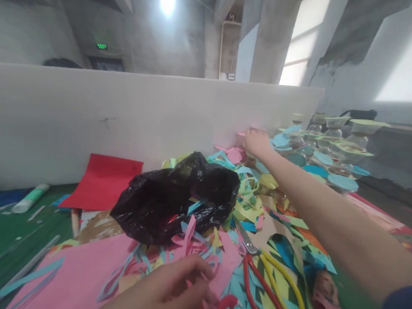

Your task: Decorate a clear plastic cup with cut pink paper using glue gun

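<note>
My right hand [258,143] stretches to the far side of the table, its fingers closed around a pink paper piece [241,138] by the white partition. What lies under that paper is hidden by the hand. Near the front edge, my left hand [174,290] has its fingers curled over pink and blue paper scraps; their tips are blurred, and I cannot make out what is in them. Scissors [269,283] with one red and one yellow handle lie beside it on the scraps. A black plastic bag [177,200] gapes beyond the left hand, with some paper bits inside.
Glass jars topped with paper [359,133] stand stacked at the back right. A white partition [123,119] closes off the back. Red paper [104,182], a pink sheet [75,273] and a pale roll [31,198] lie on the left. Pink shears or a clip [329,307] lies at front right.
</note>
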Available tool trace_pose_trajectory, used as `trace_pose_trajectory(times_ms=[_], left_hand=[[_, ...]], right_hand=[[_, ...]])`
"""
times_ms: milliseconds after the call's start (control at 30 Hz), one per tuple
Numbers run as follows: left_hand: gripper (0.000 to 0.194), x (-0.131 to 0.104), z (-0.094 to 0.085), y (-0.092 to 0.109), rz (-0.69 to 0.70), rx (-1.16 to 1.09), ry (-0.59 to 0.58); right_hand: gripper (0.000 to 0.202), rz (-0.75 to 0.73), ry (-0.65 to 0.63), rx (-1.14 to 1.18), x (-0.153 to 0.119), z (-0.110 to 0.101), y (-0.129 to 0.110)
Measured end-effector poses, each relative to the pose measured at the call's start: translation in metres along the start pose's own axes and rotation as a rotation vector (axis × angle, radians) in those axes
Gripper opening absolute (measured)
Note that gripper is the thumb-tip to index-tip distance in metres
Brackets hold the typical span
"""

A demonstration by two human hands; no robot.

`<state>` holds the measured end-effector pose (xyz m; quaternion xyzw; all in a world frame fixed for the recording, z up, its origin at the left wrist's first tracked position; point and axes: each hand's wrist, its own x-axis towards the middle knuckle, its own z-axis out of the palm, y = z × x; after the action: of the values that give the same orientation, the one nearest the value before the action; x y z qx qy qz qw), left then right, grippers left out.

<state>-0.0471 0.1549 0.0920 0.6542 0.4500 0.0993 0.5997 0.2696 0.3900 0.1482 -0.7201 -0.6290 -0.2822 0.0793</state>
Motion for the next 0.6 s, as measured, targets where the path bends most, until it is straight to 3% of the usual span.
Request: trace_pose_trajectory(times_ms=[267,333,400,467,533,600], left_hand=[[0.044,0.018,-0.013,-0.011,0.042,0.170,0.221],[0.039,0.023,-0.019,-0.009,0.124,0.279,0.355],[0.037,0.027,-0.028,-0.010,0.245,0.363,0.530],[0.040,0.032,-0.038,-0.014,0.246,0.392,0.675],[0.045,0.039,-0.050,-0.020,0.226,0.426,0.767],[0.044,0.050,-0.064,-0.023,0.293,0.540,0.836]], right_hand=[[0.037,0.012,0.127,0.020,-0.023,-0.029,0.002],[0.046,-0.039,0.203,-0.003,-0.037,-0.045,0.007],[0.053,-0.129,0.266,-0.049,-0.058,-0.064,0.014],[0.056,-0.135,0.283,-0.070,-0.086,-0.082,0.025],[0.053,-0.186,0.326,-0.095,-0.119,-0.100,0.036],[0.051,-0.323,0.411,-0.102,-0.154,-0.117,0.045]])
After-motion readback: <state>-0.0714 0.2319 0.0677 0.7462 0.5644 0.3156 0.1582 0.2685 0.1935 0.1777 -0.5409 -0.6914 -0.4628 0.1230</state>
